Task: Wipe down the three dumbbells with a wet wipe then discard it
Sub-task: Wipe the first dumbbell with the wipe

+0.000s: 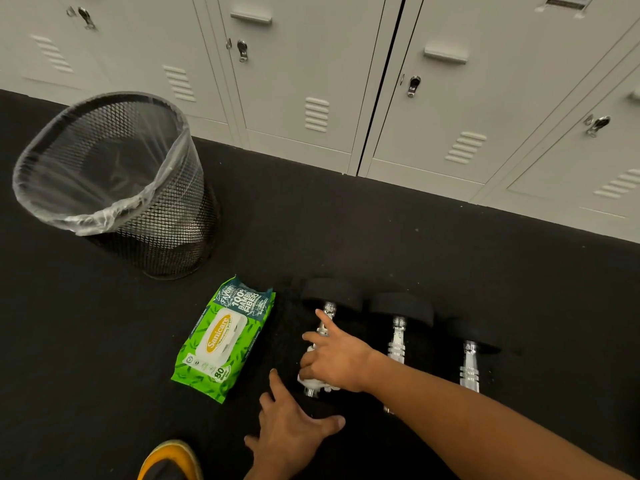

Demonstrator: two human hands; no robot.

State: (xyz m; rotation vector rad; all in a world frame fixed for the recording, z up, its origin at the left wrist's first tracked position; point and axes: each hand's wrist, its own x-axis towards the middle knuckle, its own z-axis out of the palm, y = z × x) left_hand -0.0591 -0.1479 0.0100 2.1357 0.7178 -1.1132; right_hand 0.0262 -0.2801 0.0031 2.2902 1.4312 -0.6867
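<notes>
Nearest to us, below our left hand (291, 431), is the toe of a yellow and dark shoe (171, 460) at the bottom edge. Our left hand lies flat with fingers spread and straight on the near black head of the first dumbbell (323, 327), holding nothing. Just beyond it, our right hand (337, 360) reaches across from the right and presses a bunched white wipe (313, 381) against that dumbbell's chrome handle; the lower fingers curl over the wipe while the index finger points straight up along the handle towards the far head.

Right of our right hand, partly under the forearm, lies the second dumbbell (398, 337), and further right the third dumbbell (469, 365), all three side by side with handles running away from us on the black floor (346, 237). Their near heads are hard to make out against the dark floor.

Left of both hands, close by the first dumbbell, lies a green pack (223, 339) of wipes, lid closed. Well beyond the pack and to the left stands a black mesh bin (131, 188) lined with a clear bag. Past everything runs a row of white lockers (311, 81).
</notes>
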